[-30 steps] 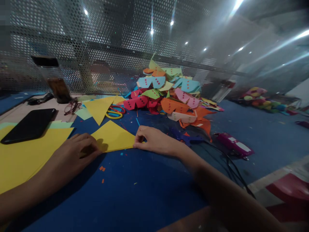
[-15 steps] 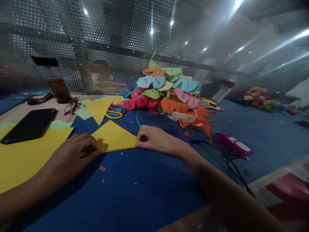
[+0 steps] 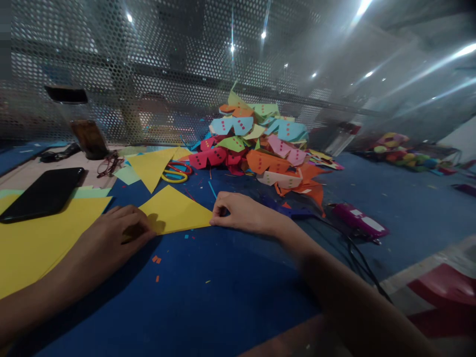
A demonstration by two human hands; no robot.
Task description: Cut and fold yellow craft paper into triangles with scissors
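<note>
A yellow paper triangle (image 3: 174,210) lies folded flat on the blue table (image 3: 208,292). My left hand (image 3: 111,235) rests curled on its left corner, fingers pressed down on the paper. At the paper's right corner my right hand (image 3: 238,213) pinches the tip with fingers closed. A stack of yellow sheets (image 3: 33,243) lies under my left forearm, with a black phone (image 3: 42,193) on top.
A heap of folded coloured paper pieces (image 3: 260,148) stands behind. Scissors with yellow and red handles (image 3: 175,172), another yellow triangle (image 3: 152,166), glasses (image 3: 109,163) and a dark jar (image 3: 87,136) sit at back left. A purple tool (image 3: 359,221) with black cables lies right. Perforated metal screen behind.
My right hand has slid slightly to the right along the triangle's edge to its corner. The left hand has stayed put.
</note>
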